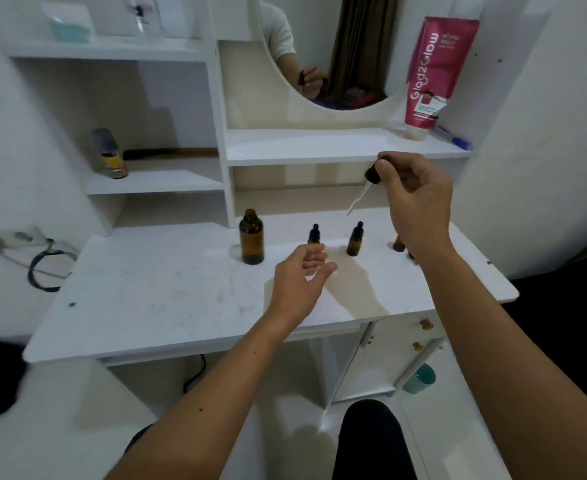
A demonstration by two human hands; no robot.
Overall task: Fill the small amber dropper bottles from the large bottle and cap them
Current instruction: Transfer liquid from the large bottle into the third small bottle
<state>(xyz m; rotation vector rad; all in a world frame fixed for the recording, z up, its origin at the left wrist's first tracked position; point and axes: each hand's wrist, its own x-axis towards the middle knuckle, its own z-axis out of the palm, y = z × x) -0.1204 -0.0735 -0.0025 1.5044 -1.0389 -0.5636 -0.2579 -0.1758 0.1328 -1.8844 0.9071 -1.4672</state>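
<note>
Amber glass everywhere on the white desk (167,299). Right hand (420,206) is pinching a black dropper cap (375,173) by the bulb, raised above the desktop, its clear pipette pointing down and toward the left hand. Left hand (302,278) is hovering loose and spread, gripping nothing, fingers almost at the nearest small capped bottle (314,234), which is sitting just beyond its fingertips; contact is hard to judge. A second small capped bottle (355,240) is standing between the two hands. A third small bottle (398,243) is mostly hiding behind the right wrist, apparently uncapped. Large bottle (251,237) is standing upright and open, beyond and outboard of the left hand, so the left is clearly the nearer one. Judgement: the dropper probably belongs on the bottle behind the right wrist, directly under that hand; the pipette needs tilting upright to match the neck's vertical axis. Fill levels are not readable.
</note>
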